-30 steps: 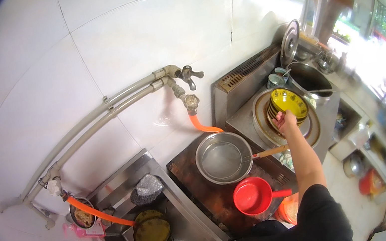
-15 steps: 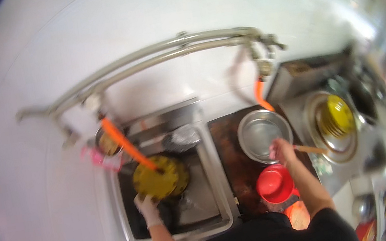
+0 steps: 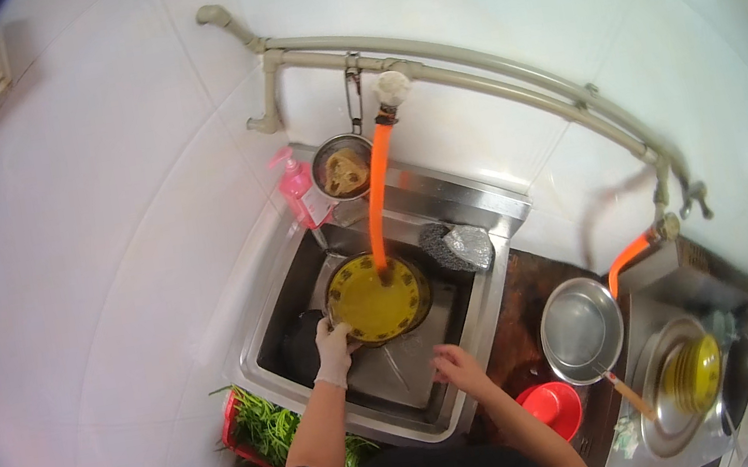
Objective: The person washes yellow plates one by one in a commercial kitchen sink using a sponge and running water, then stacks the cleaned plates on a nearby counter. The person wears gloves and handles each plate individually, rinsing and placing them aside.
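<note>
In the metal sink [image 3: 492,298], a yellow plate [image 3: 373,300] with a dark-patterned rim sits under the end of an orange hose [image 3: 382,195]. A darker rounded rim shows beneath its right side; what that belongs to is unclear. My left hand [image 3: 334,349], in a pale glove, grips the plate's lower left edge. Over the sink's right front part is my right hand [image 3: 460,368], holding nothing, its fingers apart and pointing left. At the sink's back right corner lie a dark scouring pad [image 3: 436,245] and a silvery crumpled piece [image 3: 469,248].
A pink pump bottle [image 3: 299,190] and a strainer [image 3: 344,168] are behind the sink. To the right are a metal basin [image 3: 581,323], a wooden-handled tool [image 3: 630,396], a red dipper [image 3: 552,409] and stacked yellow dishes [image 3: 695,375]. Greens [image 3: 268,426] fill a red crate at front left.
My right hand has left the metal basin and come left over the sink. My left hand still grips the yellow plate. The whole view has turned and shifted left.
</note>
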`<state>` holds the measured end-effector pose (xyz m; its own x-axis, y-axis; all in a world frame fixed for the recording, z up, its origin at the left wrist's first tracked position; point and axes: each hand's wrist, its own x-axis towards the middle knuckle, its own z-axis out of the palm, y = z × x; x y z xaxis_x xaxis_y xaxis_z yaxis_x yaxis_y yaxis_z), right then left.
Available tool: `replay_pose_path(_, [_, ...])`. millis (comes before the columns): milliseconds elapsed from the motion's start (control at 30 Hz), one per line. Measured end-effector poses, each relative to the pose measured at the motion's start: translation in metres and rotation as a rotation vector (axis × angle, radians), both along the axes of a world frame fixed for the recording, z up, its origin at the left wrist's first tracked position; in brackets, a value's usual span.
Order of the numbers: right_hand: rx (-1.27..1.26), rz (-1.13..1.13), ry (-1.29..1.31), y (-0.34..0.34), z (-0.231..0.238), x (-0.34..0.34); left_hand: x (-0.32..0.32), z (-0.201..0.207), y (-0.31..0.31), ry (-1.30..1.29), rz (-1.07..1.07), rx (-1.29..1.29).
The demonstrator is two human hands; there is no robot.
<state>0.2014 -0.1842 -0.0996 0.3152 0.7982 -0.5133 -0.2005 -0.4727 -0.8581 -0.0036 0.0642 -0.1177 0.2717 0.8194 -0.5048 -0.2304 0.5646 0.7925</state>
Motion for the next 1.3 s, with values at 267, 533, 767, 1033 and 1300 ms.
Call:
replay_pose_path(267, [-0.131,-0.183,0.254,0.09,0.002,-0.045,0.002,-0.019,-0.053,0.005,0.188,0.007])
replay_pose_path(533, [-0.059,-0.273,0.284,0.155,-0.004,-0.022,0.02,0.004,-0.028,-0.033,0.144,0.138])
replay_pose_path(767, [-0.037,-0.129,0.209,0.136,0.0,0.033,-0.007,0.02,-0.059,0.714,-0.394,0.724])
replay_pose_path(1033, [-0.071,0.084,-0.014,0.191,0.01,0.033,-0.021,0.041,-0.01,1.108,-0.438,1.171])
replay_pose_path(1300, [-0.119,0.539,-0.276,0.212,0.036,0.091,-0.05,0.049,-0.005,1.164,-0.742,1.643])
